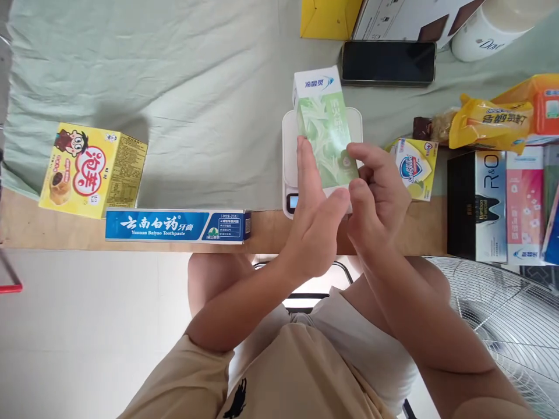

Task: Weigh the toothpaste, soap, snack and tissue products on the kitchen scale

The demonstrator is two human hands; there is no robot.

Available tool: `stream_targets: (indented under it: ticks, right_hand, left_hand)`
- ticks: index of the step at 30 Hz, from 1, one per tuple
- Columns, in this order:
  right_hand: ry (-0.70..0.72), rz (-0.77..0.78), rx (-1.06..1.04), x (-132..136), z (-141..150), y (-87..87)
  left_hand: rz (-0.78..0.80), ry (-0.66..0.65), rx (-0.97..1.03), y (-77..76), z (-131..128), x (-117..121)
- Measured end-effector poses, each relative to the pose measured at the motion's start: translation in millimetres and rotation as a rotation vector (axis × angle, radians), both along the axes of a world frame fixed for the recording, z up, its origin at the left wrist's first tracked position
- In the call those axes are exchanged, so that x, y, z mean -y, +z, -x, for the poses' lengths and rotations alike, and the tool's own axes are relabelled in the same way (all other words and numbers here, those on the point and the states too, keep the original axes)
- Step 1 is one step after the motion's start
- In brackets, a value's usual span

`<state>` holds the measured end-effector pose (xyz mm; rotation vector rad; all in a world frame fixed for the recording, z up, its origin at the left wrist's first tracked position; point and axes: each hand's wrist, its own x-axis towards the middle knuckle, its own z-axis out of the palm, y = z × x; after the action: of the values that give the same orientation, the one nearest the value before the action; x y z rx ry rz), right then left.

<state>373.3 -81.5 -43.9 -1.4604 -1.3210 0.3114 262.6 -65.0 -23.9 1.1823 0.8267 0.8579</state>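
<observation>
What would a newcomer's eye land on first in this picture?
Probably the green-and-white 冷酸灵 box, central over a white digital scale, with the left hand and right hand at its near end. Next, at far left, the bright yellow puff box, beside the blue Yunnan Baiyao toothpaste box along the table's near edge.

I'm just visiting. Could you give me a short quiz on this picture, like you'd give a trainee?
1. Which box is between the left hand and right hand?
A) yellow snack box
B) green-and-white box
C) black box

2. True or false: the phone lies on the white scale.

3. Fill in: the English words on the blue box read "Yunnan Baiyao ____".

Key:
1. B.
2. False; the phone lies on the cloth.
3. Toothpaste.
</observation>
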Motion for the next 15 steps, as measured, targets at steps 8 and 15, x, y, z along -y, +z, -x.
stream_targets:
  ticks: [8, 15]
  right_hand:
    - [-0.025, 0.047, 0.058, 0, 0, -8.1]
    - [-0.209, -0.152, 0.058, 2, -24, -7.9]
  left_hand:
    - [-0.015, 0.049, 0.004, -10.5, 1, -10]
    - [-0.431, 0.476, -0.08, 4.8, 34, -26]
